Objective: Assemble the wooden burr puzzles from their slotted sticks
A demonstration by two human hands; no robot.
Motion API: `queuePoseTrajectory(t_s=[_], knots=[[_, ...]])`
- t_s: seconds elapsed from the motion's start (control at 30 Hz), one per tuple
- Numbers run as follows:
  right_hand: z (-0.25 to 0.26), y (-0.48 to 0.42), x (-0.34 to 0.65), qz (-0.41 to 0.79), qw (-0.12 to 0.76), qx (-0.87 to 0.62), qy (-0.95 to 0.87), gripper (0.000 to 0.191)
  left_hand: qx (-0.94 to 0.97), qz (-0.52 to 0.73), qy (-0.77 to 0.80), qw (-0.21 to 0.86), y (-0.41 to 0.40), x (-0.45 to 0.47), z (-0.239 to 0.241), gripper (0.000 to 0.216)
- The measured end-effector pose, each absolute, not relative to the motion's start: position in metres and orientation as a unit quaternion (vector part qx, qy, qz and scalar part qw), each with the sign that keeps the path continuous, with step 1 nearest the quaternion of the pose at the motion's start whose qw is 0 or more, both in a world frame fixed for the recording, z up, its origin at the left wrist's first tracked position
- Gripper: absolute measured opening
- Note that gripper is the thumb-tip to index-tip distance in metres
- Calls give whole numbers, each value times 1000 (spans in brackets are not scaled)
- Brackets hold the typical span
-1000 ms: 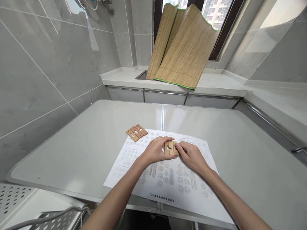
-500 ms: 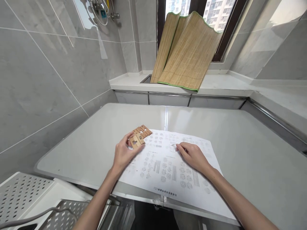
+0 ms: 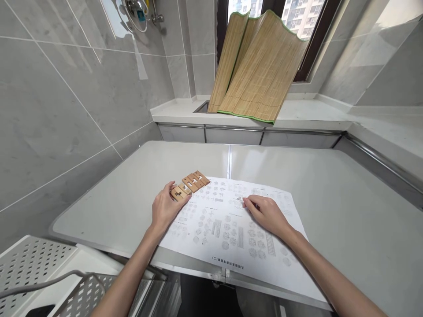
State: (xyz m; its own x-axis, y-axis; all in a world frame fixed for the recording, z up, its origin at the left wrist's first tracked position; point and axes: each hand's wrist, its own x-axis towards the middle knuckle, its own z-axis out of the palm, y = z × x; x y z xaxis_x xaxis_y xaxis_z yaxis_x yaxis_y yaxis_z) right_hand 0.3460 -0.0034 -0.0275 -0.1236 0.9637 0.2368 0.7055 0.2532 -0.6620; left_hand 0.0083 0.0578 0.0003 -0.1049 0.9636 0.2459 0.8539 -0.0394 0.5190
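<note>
My left hand (image 3: 164, 204) grips light wooden pieces with dark cut-outs (image 3: 178, 192) between thumb and fingers, low over the left edge of the paper. Their far end meets a row of flat, browner wooden pieces with notches (image 3: 195, 181), laid side by side. My right hand (image 3: 264, 211) rests on the printed sheet (image 3: 211, 246) with its fingers curled in and the fingertips together. What those fingers hold, if anything, is hidden. Small drawings and barcode-like strips cover the sheet.
The sheet lies on a pale folding table (image 3: 109, 211) with a centre seam. A folded bamboo mat (image 3: 257, 70) leans on the window ledge behind. A white perforated rack (image 3: 33, 259) with a grey cable (image 3: 49, 286) stands at the lower left.
My left hand has moved slightly left and down, bringing the light wooden pieces from a tilted, raised pose to lie flatter against the row. My right hand has stayed put.
</note>
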Motion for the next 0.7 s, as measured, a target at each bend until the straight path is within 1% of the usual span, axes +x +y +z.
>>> queuePoseTrajectory(t_s=[0.07, 0.13, 0.27, 0.33, 0.43, 0.53, 0.7], knots=[[-27, -3, 346, 200, 323, -576, -723, 50, 664, 282, 686, 91, 58, 9, 2, 84], [-27, -3, 346, 201, 324, -577, -722, 51, 663, 293, 684, 81, 60, 9, 4, 84], [-28, -3, 346, 197, 324, -579, -722, 51, 621, 356, 693, 82, 78, 1, 5, 65], [-28, -3, 346, 197, 325, -580, -721, 51, 586, 403, 696, 98, 92, -6, 3, 56], [-29, -3, 346, 204, 326, -580, -718, 50, 539, 452, 696, 142, 110, -16, -2, 49], [-29, -3, 346, 206, 325, -581, -717, 51, 536, 458, 689, 167, 116, -20, -7, 42], [-28, -3, 345, 203, 322, -583, -718, 50, 553, 451, 682, 161, 110, -17, -10, 33]])
